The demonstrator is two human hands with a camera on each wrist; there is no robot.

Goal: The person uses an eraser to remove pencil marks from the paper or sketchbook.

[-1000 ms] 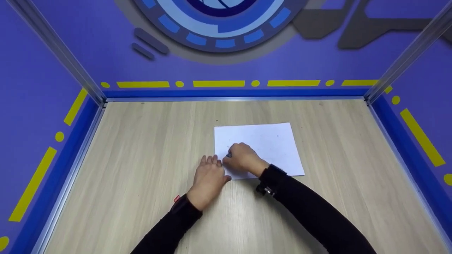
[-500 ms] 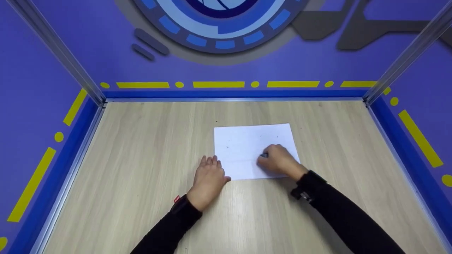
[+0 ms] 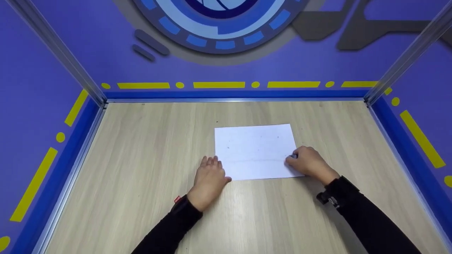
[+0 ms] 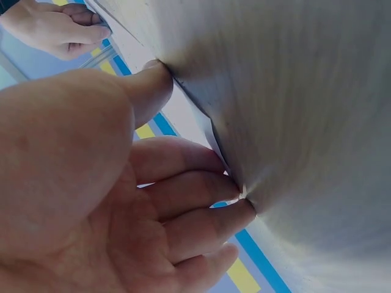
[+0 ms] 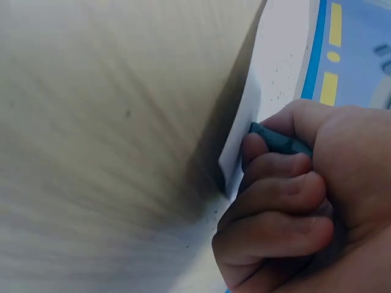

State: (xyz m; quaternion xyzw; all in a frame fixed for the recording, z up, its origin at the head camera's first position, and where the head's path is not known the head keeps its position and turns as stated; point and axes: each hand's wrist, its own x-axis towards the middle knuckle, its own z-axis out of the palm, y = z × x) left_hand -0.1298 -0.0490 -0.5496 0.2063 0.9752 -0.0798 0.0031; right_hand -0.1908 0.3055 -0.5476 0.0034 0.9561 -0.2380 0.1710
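Note:
A white sheet of paper (image 3: 256,146) lies on the wooden table with a faint grey line (image 3: 254,161) running across its lower half. My left hand (image 3: 209,180) rests at the sheet's lower left edge, fingers extended and thumb out at the bottom corner. At the right edge, my right hand (image 3: 309,162) pinches a small dark teal stub (image 5: 281,141) between thumb and curled fingers. Most of the stub is hidden in the fist; its kind cannot be told. One tip points at the paper (image 5: 238,140), whose near corner is lifted off the table.
Dark specks (image 3: 228,147) dot the paper. The wooden tabletop (image 3: 148,151) is bounded by a purple back wall (image 3: 219,72) and side walls with metal frame strips (image 3: 233,100).
My right hand has slid with the stub from the paper's left side to its right edge. A faint line now shows along that path. My left hand has stayed put.

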